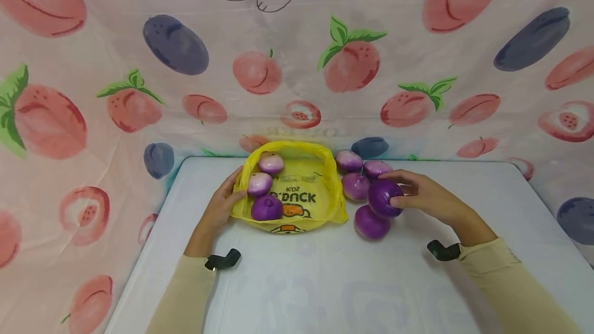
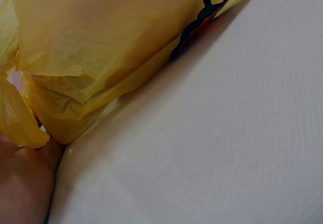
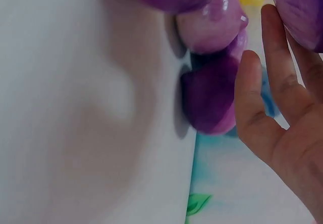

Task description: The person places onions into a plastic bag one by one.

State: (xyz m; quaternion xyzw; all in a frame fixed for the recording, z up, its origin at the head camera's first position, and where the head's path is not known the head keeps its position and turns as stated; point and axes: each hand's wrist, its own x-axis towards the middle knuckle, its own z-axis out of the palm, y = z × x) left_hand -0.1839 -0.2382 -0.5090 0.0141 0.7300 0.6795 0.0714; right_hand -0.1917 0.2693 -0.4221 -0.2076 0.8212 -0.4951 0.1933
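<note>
A yellow plastic bag (image 1: 337,197) lies with its mouth facing me, three purple onions inside at its left; the lowest onion (image 1: 266,208) is the darkest. My left hand (image 1: 219,210) holds the bag's left edge, thumb over the rim. In the left wrist view, the bag (image 2: 101,27) hides most of that hand (image 2: 22,183). My right hand (image 1: 424,197) pinches a dark purple onion (image 1: 384,199) between thumb and fingers, right of the bag. The right wrist view shows this held onion (image 3: 303,12) at the fingertips, above the table.
Several more onions sit close together right of the bag, including a paler onion (image 1: 356,186) and a purple onion (image 1: 372,223) nearest me. They stand on a white-covered table (image 1: 297,282). A fruit-patterned cloth (image 1: 278,35) hangs behind the table's back edge.
</note>
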